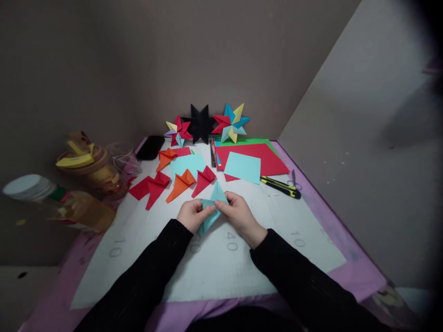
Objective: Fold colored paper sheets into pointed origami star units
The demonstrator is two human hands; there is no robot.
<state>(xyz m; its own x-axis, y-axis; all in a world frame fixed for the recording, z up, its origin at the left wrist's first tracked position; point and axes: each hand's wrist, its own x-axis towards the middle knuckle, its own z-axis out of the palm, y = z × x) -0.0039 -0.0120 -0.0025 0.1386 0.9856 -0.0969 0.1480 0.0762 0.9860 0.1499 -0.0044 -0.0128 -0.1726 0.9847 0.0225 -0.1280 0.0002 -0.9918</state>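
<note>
Between my two hands is a light-blue folded paper piece (209, 222), pointed at its upper and lower ends. My left hand (192, 215) pinches its left side, the thumb lying across the paper. On the other side my right hand (240, 216) grips the right edge, its thumb pressing near the middle fold. Just beyond the hands lie folded pieces: a red one (205, 179), an orange one (181, 183) and another red one (158, 186). A further orange folded piece (166, 157) rests on light-blue paper (187, 164) behind them. The fingers under the paper are partly hidden.
Paper stars, one black (200, 123), lean on the wall. A light-blue square (242, 167) overlaps red sheets (266, 159). Right of these are a yellow-black cutter (282, 188) and scissors (295, 180). A phone (151, 147), a bottle (83, 210) and a pot (92, 166) stand left.
</note>
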